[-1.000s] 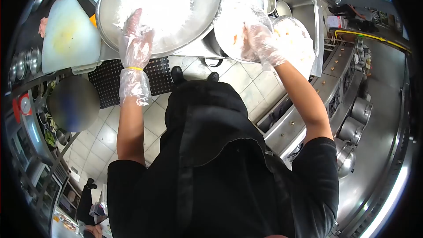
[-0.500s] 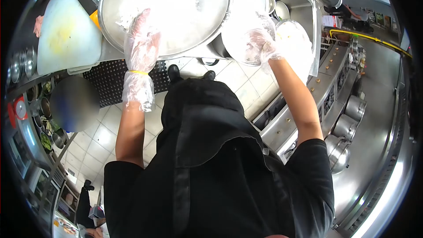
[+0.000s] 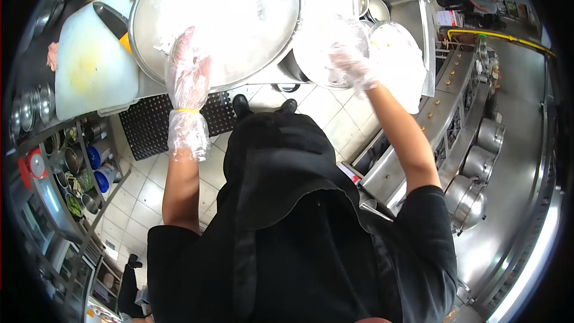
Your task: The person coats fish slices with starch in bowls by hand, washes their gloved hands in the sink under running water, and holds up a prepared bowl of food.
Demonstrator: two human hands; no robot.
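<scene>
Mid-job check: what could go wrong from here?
1. The large metal bowl sits near the front edge of the counter; a push from the left hand might shift it and spill white powder.
2. The loose glove cuff below the yellow band could catch on the rim.
3. The right hand is blurred against a washed-out patch, so a slip might go unnoticed.
</scene>
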